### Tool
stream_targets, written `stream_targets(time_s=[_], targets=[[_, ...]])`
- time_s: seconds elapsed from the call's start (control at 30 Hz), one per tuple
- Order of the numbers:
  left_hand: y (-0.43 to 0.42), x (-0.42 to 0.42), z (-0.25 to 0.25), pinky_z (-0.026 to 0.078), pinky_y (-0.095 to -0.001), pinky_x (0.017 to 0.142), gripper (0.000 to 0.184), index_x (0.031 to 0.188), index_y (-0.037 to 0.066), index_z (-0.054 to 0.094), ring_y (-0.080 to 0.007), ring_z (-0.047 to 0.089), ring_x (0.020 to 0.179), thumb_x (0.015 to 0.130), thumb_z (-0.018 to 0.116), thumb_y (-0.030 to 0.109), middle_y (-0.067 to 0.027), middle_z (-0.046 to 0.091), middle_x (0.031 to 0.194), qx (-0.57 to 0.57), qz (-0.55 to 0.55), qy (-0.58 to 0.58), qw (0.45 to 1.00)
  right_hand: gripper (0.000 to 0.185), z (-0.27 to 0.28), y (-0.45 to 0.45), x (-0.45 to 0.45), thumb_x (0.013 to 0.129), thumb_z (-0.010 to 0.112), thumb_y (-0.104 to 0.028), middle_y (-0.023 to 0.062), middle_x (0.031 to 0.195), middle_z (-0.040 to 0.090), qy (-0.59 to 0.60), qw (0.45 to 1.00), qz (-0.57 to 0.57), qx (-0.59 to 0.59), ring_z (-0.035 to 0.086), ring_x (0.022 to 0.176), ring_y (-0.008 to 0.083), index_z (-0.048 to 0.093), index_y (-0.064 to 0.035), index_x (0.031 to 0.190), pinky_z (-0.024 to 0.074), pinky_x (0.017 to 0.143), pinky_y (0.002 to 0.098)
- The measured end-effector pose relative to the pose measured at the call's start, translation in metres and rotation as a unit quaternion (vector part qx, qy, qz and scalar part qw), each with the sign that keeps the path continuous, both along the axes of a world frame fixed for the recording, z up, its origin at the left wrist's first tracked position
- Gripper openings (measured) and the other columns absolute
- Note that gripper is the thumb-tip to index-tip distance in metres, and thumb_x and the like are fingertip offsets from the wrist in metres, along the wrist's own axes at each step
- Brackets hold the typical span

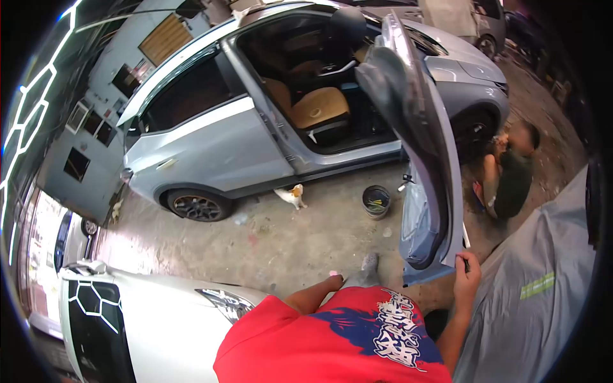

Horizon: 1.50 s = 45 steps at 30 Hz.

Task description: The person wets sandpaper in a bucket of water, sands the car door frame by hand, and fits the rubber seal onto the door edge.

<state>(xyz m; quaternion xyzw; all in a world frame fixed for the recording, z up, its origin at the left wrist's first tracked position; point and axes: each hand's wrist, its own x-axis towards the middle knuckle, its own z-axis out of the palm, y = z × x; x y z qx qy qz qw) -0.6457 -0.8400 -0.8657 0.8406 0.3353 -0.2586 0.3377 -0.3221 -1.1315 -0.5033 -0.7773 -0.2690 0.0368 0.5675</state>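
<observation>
My right hand (468, 269) is at the edge of the open front door (451, 185) of a silver-grey car (223, 143). Its fingers are closed round a small dark object I cannot make out. My left hand (334, 281) hangs low beside my red shirt, near my leg; its fingers are too small to read. A sheet of blue-grey plastic covers the inner side of the door. Through the doorway a tan seat (321, 106) shows.
A black bucket (377, 202) and a white and orange cat (293, 196) are on the floor. Another person (513, 172) crouches by the front wheel, beyond the door. A white car (172, 313) stands at the left, a grey-covered vehicle (536, 287) at the right.
</observation>
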Motion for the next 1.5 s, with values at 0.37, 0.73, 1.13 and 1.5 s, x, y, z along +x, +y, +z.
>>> stream_targets(time_s=[0.37, 0.73, 1.13, 1.5], targets=[[0.004, -0.035, -0.009, 0.05, -0.047, 0.088, 0.037, 0.101, -0.003, 0.068, -0.0398, 0.064, 0.1, 0.082, 0.054, 0.026, -0.0249, 0.068, 0.103, 0.016, -0.076, 0.019, 0.997, 0.02, -0.001, -0.016, 0.017, 0.093, 0.055, -0.006, 0.0052, 0.103, 0.062, 0.076, 0.996, 0.02, 0.032, 0.056, 0.098, 0.0129, 0.061, 0.0004, 0.112, 0.0434, 0.087, 0.0263], [0.031, -0.02, -0.028, 0.048, -0.0431, 0.093, 0.038, 0.115, 0.002, 0.064, -0.0396, 0.06, 0.109, 0.092, 0.05, 0.029, -0.0248, 0.065, 0.114, -0.053, -0.049, -0.025, 0.997, 0.048, 0.025, 0.062, 0.108, 0.09, 0.048, -0.01, 0.0147, 0.1, 0.065, -0.16, 0.946, 0.058, -0.275, 0.064, 0.094, 0.0324, 0.057, -0.0248, 0.134, 0.0501, 0.078, 0.0435], [0.04, -0.026, -0.014, 0.048, -0.0413, 0.092, 0.04, 0.114, 0.001, 0.065, -0.0385, 0.061, 0.109, 0.09, 0.054, 0.032, -0.0251, 0.064, 0.114, -0.036, -0.115, -0.002, 0.993, 0.043, 0.046, 0.166, 0.2, 0.089, 0.048, -0.014, 0.0108, 0.124, 0.064, -0.112, 0.906, 0.119, -0.39, 0.063, 0.113, 0.0303, 0.062, -0.0241, 0.129, 0.0511, 0.092, 0.0417], [0.031, -0.001, 0.013, 0.048, -0.0407, 0.092, 0.042, 0.113, 0.001, 0.065, -0.0381, 0.061, 0.109, 0.089, 0.056, 0.033, -0.025, 0.065, 0.114, -0.049, -0.061, 0.03, 0.996, 0.04, 0.048, 0.088, 0.131, 0.092, 0.046, -0.01, 0.0157, 0.107, 0.068, -0.116, 0.922, 0.127, -0.346, 0.065, 0.099, 0.0356, 0.065, -0.0216, 0.126, 0.0506, 0.083, 0.0439]])
